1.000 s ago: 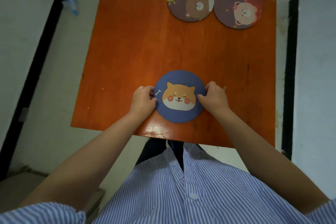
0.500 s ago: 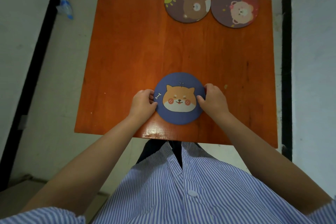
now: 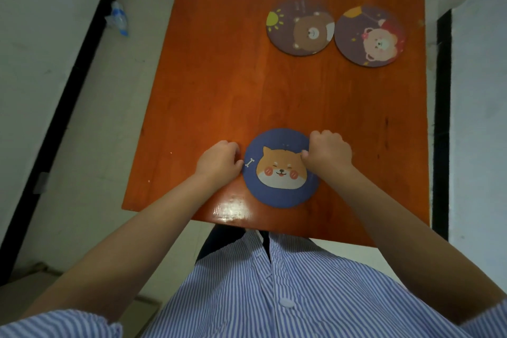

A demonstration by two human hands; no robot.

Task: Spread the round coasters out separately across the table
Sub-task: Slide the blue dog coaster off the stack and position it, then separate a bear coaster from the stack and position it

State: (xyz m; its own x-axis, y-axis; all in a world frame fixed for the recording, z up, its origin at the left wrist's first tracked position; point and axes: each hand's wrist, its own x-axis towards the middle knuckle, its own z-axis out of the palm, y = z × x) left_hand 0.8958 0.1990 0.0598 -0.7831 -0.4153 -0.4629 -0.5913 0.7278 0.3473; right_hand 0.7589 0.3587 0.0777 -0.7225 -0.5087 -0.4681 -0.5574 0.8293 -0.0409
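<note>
A blue round coaster [image 3: 281,189] with an orange dog face lies near the front edge of the orange wooden table [image 3: 219,90]. My left hand [image 3: 219,160] is curled against its left rim, thumb touching beside the small bone print. My right hand [image 3: 327,152] pinches its upper right rim, thumb lying over the dog's ear. Whether more coasters lie under the blue one is hidden. Far back on the right lie a brown bear coaster [image 3: 300,27] and a pink bear coaster [image 3: 369,35], side by side and almost touching.
The table's left half and middle show bare wood. Pale floor runs along both sides of the table, with a crumpled plastic bottle [image 3: 118,19] on the floor at the left. A striped shirt fills the bottom of the view.
My right hand has slid up the blue coaster's rim from its right side to its upper right. My left hand stays at the left rim. The coaster has barely moved.
</note>
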